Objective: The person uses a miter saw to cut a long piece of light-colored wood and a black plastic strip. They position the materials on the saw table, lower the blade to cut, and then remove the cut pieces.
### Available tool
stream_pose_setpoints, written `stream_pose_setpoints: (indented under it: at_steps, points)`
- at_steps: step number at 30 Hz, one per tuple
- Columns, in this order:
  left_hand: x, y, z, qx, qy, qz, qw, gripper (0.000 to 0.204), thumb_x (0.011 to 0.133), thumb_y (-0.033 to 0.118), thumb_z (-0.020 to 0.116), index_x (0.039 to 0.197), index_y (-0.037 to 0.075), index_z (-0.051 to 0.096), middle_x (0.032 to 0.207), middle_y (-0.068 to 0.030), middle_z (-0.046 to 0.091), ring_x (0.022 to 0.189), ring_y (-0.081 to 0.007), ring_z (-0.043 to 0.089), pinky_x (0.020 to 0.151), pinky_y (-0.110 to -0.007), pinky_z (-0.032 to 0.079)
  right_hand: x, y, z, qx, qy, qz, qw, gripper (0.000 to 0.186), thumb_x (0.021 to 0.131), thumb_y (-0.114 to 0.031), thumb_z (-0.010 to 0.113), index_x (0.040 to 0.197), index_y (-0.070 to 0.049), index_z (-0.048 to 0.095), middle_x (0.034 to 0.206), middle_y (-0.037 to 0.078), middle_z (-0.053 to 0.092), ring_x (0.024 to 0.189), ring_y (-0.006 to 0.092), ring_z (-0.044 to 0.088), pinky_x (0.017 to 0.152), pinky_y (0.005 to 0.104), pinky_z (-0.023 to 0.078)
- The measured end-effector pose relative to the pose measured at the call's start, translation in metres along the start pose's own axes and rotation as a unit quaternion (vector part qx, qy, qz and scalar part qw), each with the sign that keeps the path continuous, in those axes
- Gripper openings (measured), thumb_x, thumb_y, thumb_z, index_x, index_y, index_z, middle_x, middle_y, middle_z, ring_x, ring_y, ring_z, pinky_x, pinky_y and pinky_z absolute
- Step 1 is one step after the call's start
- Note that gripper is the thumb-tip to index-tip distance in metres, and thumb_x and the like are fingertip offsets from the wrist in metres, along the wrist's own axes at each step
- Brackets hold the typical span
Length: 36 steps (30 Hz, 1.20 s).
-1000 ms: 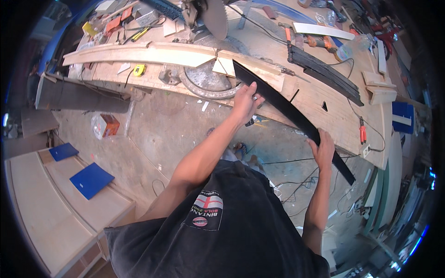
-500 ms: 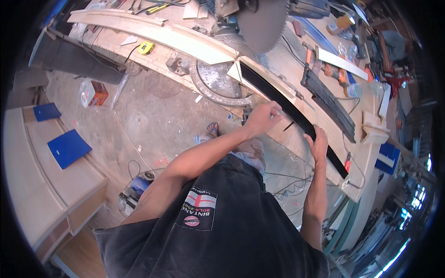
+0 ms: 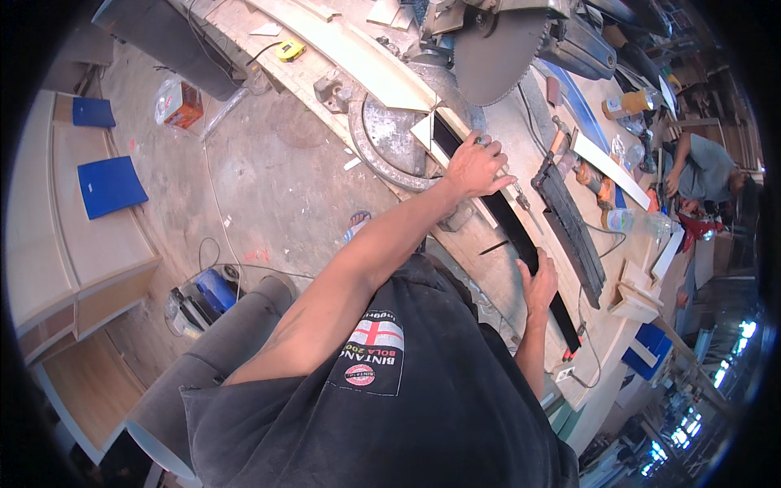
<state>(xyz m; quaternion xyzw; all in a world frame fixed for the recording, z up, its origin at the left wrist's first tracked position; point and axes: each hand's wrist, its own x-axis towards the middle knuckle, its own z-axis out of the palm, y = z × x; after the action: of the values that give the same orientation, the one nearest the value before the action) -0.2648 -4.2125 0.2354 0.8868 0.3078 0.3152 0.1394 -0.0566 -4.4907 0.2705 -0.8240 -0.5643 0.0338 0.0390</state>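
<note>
A long black strip (image 3: 521, 236) lies lengthwise beside a pale wooden strip (image 3: 533, 213) on the workbench. My left hand (image 3: 476, 169) reaches across the black strip's upper part, its fingers bent over the far side and the thumb apart. Something small and dark shows at its fingertips, too small to name. Lower down, my right hand (image 3: 538, 285) grips the black strip, with thumb and fingers on either side. Just beyond the strip's upper end, a long pale board (image 3: 366, 69) with an angled end lies across the round metal saw base (image 3: 390, 134).
A large circular saw blade (image 3: 500, 57) stands over the bench near my left hand. A hammer (image 3: 560, 134), an orange power tool (image 3: 598, 185) and a long black piece (image 3: 573, 236) lie beyond the strips. A yellow tape measure (image 3: 290, 50) sits left; another person (image 3: 704, 167) is at far right.
My left hand has moved from beside the black strip to over it. My right hand stays on the strip's lower part. The whole view has shifted and turned.
</note>
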Motion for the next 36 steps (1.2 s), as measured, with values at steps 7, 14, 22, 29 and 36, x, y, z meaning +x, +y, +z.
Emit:
stream_pose_setpoints:
  at_steps: [7, 14, 22, 29, 36]
  points:
    - [0.009, 0.0, 0.01, 0.017, 0.054, -0.022, 0.998, 0.046, 0.099, 0.052, 0.068, 0.083, 0.01, 0.08, 0.086, -0.0081, 0.074, 0.096, -0.0273, 0.073, 0.1, -0.044, 0.046, 0.006, 0.003, 0.0, 0.01, -0.004, 0.002, 1.0, 0.066, 0.091, -0.048, 0.082, 0.141, -0.007, 0.066, 0.111, 0.021, 0.069, 0.104, 0.043, 0.067, 0.091, 0.0519, 0.051]
    - [0.011, 0.0, 0.009, -0.01, 0.036, -0.054, 0.998, 0.043, 0.103, 0.047, 0.065, 0.083, 0.011, 0.077, 0.083, -0.0089, 0.073, 0.083, -0.0301, 0.074, 0.103, -0.047, 0.046, 0.013, 0.007, -0.002, 0.011, -0.011, 0.009, 1.0, 0.065, 0.09, -0.047, 0.084, 0.139, -0.008, 0.067, 0.11, 0.02, 0.069, 0.104, 0.0407, 0.067, 0.091, 0.05, 0.051]
    - [0.016, 0.001, 0.012, -0.001, 0.066, -0.077, 0.995, 0.041, 0.103, 0.042, 0.066, 0.079, 0.011, 0.073, 0.08, -0.0088, 0.073, 0.079, -0.0307, 0.073, 0.101, -0.046, 0.048, 0.015, 0.013, 0.005, 0.027, 0.002, -0.006, 1.0, 0.065, 0.087, -0.047, 0.086, 0.136, -0.008, 0.069, 0.109, 0.018, 0.068, 0.104, 0.0382, 0.066, 0.09, 0.0482, 0.05]
    - [0.014, 0.0, 0.017, 0.008, 0.045, -0.089, 0.995, 0.037, 0.104, 0.04, 0.065, 0.081, 0.012, 0.073, 0.084, -0.0078, 0.076, 0.08, -0.0276, 0.074, 0.101, -0.044, 0.047, 0.014, 0.017, 0.01, 0.032, 0.003, 0.0, 0.999, 0.065, 0.086, -0.047, 0.086, 0.135, -0.007, 0.069, 0.109, 0.017, 0.067, 0.105, 0.0377, 0.065, 0.091, 0.0478, 0.049]
    - [0.015, 0.0, 0.019, -0.001, 0.086, -0.089, 0.992, 0.034, 0.102, 0.034, 0.069, 0.079, 0.01, 0.071, 0.078, -0.0098, 0.071, 0.082, -0.0333, 0.072, 0.105, -0.048, 0.049, 0.014, 0.017, 0.015, 0.047, 0.036, -0.021, 0.998, 0.065, 0.085, -0.046, 0.087, 0.134, -0.007, 0.07, 0.108, 0.017, 0.067, 0.102, 0.0376, 0.065, 0.089, 0.0484, 0.049]
